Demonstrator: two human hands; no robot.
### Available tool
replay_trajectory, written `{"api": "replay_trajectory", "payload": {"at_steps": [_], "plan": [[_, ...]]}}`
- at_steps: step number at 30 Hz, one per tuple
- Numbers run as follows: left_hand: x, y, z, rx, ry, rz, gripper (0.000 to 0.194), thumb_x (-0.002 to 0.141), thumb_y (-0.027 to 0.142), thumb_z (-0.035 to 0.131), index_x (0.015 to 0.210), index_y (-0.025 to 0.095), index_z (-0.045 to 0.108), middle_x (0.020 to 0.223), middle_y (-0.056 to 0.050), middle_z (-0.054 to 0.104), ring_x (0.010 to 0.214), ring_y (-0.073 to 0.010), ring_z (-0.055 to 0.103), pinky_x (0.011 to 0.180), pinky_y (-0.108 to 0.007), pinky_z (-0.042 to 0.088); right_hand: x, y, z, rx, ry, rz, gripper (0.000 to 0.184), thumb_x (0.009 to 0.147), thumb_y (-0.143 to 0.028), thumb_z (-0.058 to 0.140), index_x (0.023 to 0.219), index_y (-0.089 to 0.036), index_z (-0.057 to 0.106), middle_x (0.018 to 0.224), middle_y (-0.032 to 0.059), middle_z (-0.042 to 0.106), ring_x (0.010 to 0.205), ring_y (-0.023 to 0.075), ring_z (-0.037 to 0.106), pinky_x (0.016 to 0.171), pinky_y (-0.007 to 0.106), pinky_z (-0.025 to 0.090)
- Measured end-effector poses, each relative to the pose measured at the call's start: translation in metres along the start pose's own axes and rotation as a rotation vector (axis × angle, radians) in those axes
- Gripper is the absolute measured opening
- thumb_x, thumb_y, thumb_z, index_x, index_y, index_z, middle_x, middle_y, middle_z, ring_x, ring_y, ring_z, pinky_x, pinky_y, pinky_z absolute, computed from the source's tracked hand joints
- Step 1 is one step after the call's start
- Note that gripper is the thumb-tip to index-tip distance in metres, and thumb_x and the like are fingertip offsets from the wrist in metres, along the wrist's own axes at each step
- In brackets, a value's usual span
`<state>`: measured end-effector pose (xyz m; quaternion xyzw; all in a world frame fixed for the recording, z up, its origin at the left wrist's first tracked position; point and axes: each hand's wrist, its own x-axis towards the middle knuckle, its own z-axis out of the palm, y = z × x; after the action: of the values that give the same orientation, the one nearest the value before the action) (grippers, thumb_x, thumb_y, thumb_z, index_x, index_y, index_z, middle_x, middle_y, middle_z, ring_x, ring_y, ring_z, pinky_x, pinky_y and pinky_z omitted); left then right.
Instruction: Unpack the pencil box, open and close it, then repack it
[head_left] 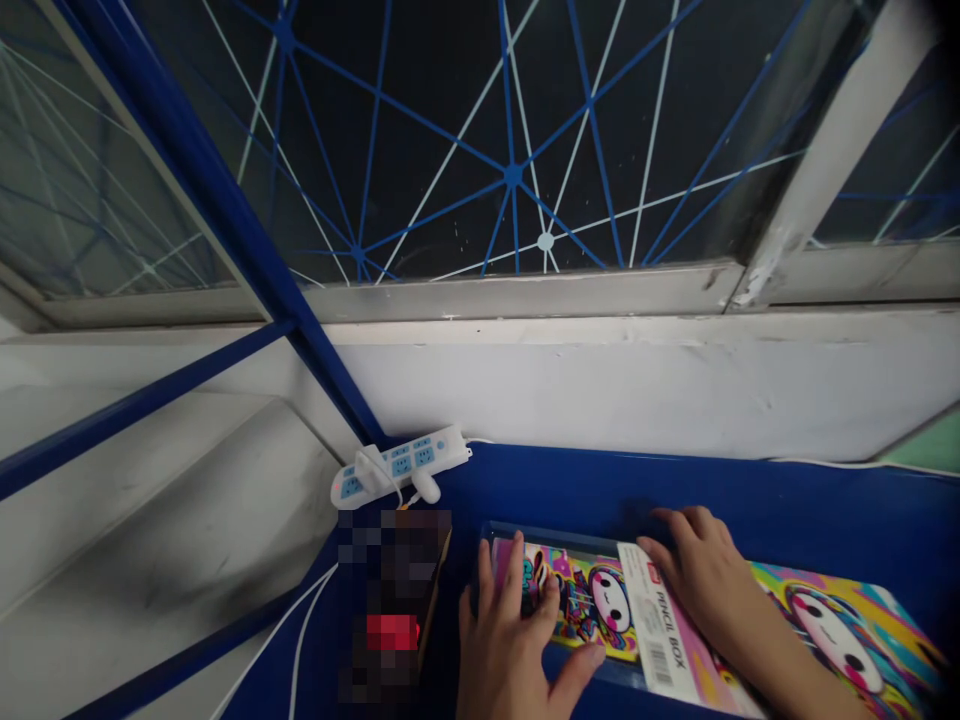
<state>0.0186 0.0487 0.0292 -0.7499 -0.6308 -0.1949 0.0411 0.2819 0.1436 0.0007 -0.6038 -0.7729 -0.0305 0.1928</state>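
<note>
Head view, looking forward and down over a blue table (pixel 757 490):

1. Hands: the left hand (pixel 506 645) and the right hand (pixel 701 575) are apart, both on one pencil box (pixel 585 595), with its paper band between them. Whether either is gripping or only resting, I cannot tell.
2. Left hand: its fingers (pixel 517 580) spread across the left end of the box, and the thumb reaches toward the box's lower edge.
3. Right hand: it lies over the box's right end, with the fingertips curled near the top edge, just past the white paper band (pixel 660 625) printed "PENCIL BOX".
4. Pencil box: it lies flat on the table, printed with bright cartoon faces, inside a dark blue rim (pixel 540 530).
5. Right of it, under the right forearm, a cartoon-printed panel (pixel 844 630) lies flat; its link to the box is unclear.
6. Left of the left hand stands a dark object (pixel 394 600) with a red patch, too blurred to name.
7. Farther back, a white power strip (pixel 401 465) with blue sockets holds white plugs, and white cables (pixel 300 640) run along the table's lower left.
8. Beyond the table rise a white ledge (pixel 637 380), a blue metal bar (pixel 225 220) and a window (pixel 510 130) crossed by blue and white lines.
</note>
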Motion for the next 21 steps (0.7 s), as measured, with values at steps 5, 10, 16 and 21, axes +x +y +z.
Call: {"api": "replay_trajectory", "payload": {"at_steps": [5, 10, 16, 21], "plan": [[0.004, -0.002, -0.005, 0.053, -0.040, 0.076, 0.063, 0.077, 0.076, 0.061, 0.124, 0.035, 0.070, 0.159, -0.012, 0.038, 0.136, -0.0523, 0.042, 0.079, -0.061, 0.055, 0.006, -0.036, 0.005, -0.084, 0.012, -0.003, 0.045, 0.098, -0.053, 0.044, 0.124, -0.019, 0.060, 0.128, 0.0209, 0.059, 0.108, 0.0381, 0.059, 0.087, 0.056, 0.048], [0.003, -0.004, -0.002, 0.130, -0.042, 0.138, 0.070, 0.076, 0.082, 0.057, 0.126, 0.034, 0.069, 0.160, -0.011, 0.037, 0.134, -0.0521, 0.045, 0.074, -0.058, 0.055, 0.011, -0.056, 0.001, -0.119, 0.004, -0.032, 0.042, 0.101, -0.049, 0.041, 0.118, -0.017, 0.063, 0.136, 0.0215, 0.057, 0.127, 0.0393, 0.051, 0.104, 0.067, 0.032], [0.007, 0.002, -0.006, 0.114, -0.043, 0.153, 0.080, 0.074, 0.087, 0.048, 0.123, 0.028, 0.070, 0.157, -0.013, 0.042, 0.136, -0.0511, 0.043, 0.078, -0.057, 0.055, 0.022, -0.084, -0.002, -0.110, -0.016, -0.058, 0.039, 0.101, -0.044, 0.045, 0.119, -0.014, 0.062, 0.139, 0.0238, 0.057, 0.129, 0.0404, 0.050, 0.103, 0.067, 0.035], [0.007, -0.012, -0.006, 0.021, -0.078, 0.155, 0.050, 0.086, 0.066, 0.061, 0.127, 0.038, 0.067, 0.158, -0.009, 0.041, 0.137, -0.0498, 0.043, 0.080, -0.057, 0.058, 0.016, -0.100, -0.018, -0.076, 0.008, -0.115, 0.038, 0.099, -0.045, 0.049, 0.122, -0.018, 0.061, 0.149, 0.0214, 0.049, 0.133, 0.0381, 0.048, 0.107, 0.063, 0.034]]}}
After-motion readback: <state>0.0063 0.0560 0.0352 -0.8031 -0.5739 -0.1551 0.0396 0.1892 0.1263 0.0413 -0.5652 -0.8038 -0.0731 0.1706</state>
